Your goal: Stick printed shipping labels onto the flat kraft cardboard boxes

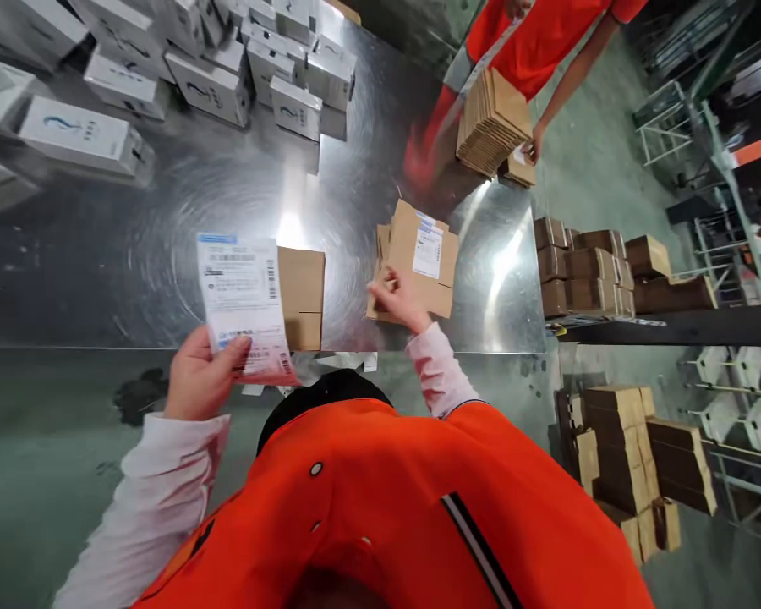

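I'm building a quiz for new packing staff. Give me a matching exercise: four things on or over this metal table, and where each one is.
Things
1 label sheet
2 labelled flat carton
3 white boxes
4 stack of flat cartons

Places
A touched by the right hand
B far-left part of the table
C held by a co-worker
D in the left hand

Pairs: 1-D, 2-A, 3-B, 4-C

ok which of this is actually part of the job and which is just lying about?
In use: left hand holding label sheet; right hand on labelled flat carton; small cardboard box beside the sheet.
Lying about: white product boxes; a co-worker's stack of flat cardboard; brown boxes on the shelf.
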`<state>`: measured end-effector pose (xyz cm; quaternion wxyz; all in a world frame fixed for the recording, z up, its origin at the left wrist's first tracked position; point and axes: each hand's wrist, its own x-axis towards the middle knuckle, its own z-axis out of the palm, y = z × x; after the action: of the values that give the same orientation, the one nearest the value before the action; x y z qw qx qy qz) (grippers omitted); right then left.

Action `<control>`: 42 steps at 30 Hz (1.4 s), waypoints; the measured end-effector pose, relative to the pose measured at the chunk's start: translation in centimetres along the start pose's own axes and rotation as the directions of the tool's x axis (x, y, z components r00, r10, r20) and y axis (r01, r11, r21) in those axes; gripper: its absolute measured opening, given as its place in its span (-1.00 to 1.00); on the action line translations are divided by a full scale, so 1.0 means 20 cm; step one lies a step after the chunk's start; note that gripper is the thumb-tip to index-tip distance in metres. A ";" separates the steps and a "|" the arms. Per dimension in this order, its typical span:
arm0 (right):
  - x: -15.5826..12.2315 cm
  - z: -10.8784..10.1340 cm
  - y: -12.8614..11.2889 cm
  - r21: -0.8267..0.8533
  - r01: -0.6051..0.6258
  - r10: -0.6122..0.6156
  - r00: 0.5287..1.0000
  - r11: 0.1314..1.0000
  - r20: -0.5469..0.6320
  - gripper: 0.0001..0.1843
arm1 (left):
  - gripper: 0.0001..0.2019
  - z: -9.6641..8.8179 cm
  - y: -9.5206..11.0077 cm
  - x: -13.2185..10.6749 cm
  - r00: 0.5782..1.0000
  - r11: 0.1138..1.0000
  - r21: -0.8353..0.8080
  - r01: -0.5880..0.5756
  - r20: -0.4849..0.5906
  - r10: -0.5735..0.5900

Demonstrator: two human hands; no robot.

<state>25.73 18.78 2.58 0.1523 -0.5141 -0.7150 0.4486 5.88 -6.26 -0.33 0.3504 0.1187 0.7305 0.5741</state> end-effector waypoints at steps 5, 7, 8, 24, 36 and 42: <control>-0.38 0.68 -0.08 0.401 -0.114 -0.099 0.875 0.909 0.474 -0.70 | -0.41 0.02 -0.05 -0.06 0.977 0.993 0.019 0.113 0.180 -0.115; -0.45 0.74 -0.09 0.377 -0.131 -0.110 0.825 0.917 0.554 -0.78 | -0.42 0.01 -0.04 -0.05 0.994 0.990 -0.092 0.106 0.048 -0.102; -0.45 0.74 -0.11 0.355 -0.121 -0.122 0.797 0.927 0.591 -0.75 | -0.43 0.00 -0.04 -0.05 0.993 0.983 -0.149 0.105 -0.028 -0.111; 0.08 0.81 -0.22 -0.083 0.205 -0.141 0.865 0.975 0.481 -0.79 | -0.51 0.06 -0.23 0.08 0.938 0.921 -0.179 0.345 0.108 -0.331; 0.65 1.04 -0.15 -0.436 0.182 -0.122 0.979 0.882 0.160 -0.66 | -0.39 -0.07 -0.45 0.04 0.798 0.793 -0.174 0.583 0.306 -0.520; 0.45 1.13 -0.17 -0.410 0.645 -0.376 0.735 0.644 0.564 -0.24 | -0.48 -0.22 -0.51 -0.26 0.809 0.820 -0.011 0.572 0.172 -0.562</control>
<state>4.47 15.50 -9.40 -0.0501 -0.1926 -0.9489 0.2448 9.25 -15.74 -7.44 0.5669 -0.0695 0.6835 0.4546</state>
